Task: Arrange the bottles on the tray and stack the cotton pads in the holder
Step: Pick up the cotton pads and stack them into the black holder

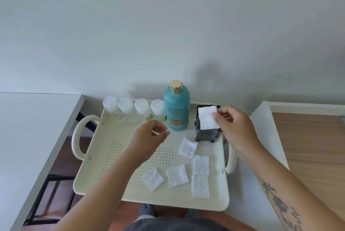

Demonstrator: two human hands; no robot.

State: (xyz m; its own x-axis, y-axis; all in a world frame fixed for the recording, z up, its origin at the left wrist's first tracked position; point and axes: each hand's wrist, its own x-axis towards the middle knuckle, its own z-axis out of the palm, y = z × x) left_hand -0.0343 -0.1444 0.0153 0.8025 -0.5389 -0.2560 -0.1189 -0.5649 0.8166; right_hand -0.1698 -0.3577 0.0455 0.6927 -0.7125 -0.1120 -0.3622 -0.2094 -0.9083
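Observation:
A cream perforated tray [115, 144] holds several small clear bottles [127, 111] in a row along its far edge, beside a tall teal bottle [176, 107] with a gold cap. A black holder [208, 134] stands at the tray's far right. My right hand [235, 126] pinches a white square cotton pad [207, 119] over the holder's opening. My left hand [149, 137] hovers above the tray's middle, fingers loosely curled and holding nothing. Several loose cotton pads [177, 175] lie on the tray's near right part.
The tray has looped handles [78, 137] on both sides and rests across a gap between a white table [28, 128] on the left and a white surface [265, 137] on the right. A wall rises behind. Wooden floor [308, 146] shows to the right.

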